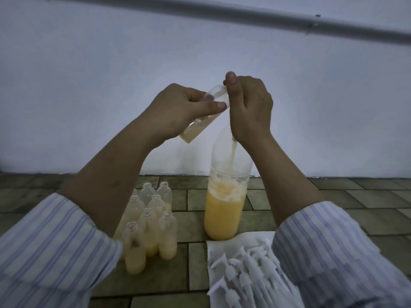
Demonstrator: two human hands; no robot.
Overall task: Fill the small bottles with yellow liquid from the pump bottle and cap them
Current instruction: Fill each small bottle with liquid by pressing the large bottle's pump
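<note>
Filling is being carried out above the tiled floor [289, 196], near the wall. A small bottle [200, 121] is being held in the left hand [178, 107], fingers and thumb curled round its upper part; its long axis is tilted, base down toward the left, mouth up toward the right. The mouth is being kept against the right hand [249, 107], whose grip is closed over the pump head of the pump bottle [224, 196]; the head itself is hidden, so the exact hold cannot be told. A little yellow liquid is lying in the small bottle's lower end. By judgement, the coming press depends on that mouth staying just left of the right hand. The partly filled bottles [151, 230] are standing uncapped to the left of the pump bottle, and the white caps [244, 270] are lying on a paper towel [255, 237] to the right.
</note>
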